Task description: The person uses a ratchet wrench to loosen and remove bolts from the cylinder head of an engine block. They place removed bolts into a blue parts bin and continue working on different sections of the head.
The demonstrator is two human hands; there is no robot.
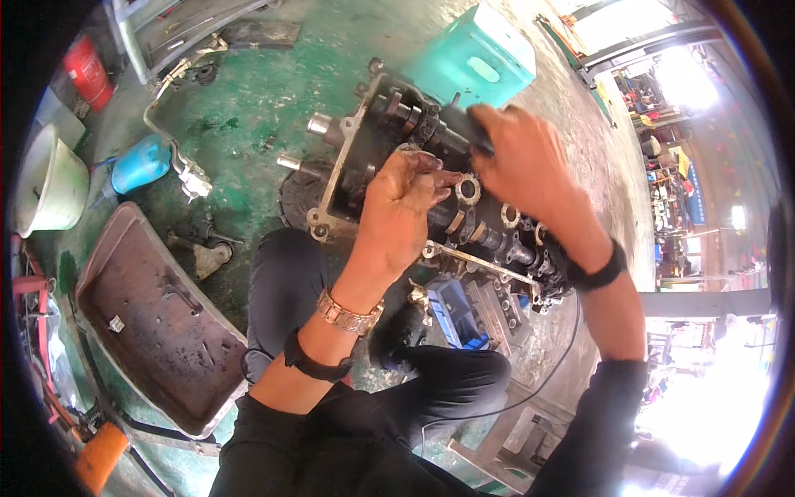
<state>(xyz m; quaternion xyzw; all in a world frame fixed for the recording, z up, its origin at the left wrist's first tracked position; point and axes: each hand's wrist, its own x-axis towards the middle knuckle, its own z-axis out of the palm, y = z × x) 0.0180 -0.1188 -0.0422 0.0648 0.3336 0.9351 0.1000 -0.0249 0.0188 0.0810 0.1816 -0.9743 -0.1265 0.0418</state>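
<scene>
The engine is in the middle of the frame, with both hands over it. The left grip has its fingers bunched close to a pale ring; I can't tell if they pinch anything. The right grip, just to the right, is blurry. Its fingers bend round a dark thing, but I can't tell how tight they are. The two are so near that a slip by the right one could bump the left fingers. If the dark thing got loose, it could drop down inside and be hard to get out. The metal looks black and oily, so fingers might slide.

Toward the lower right, the lumpy shaft could scrape skin. The black band on the right wrist is near its end and might catch. The shiny watch, below the left grip, could knock the edge. A thin cord at lower right could get tugged by a knee. At lower left, a leg could bump the big tray and spill its small bits.
</scene>
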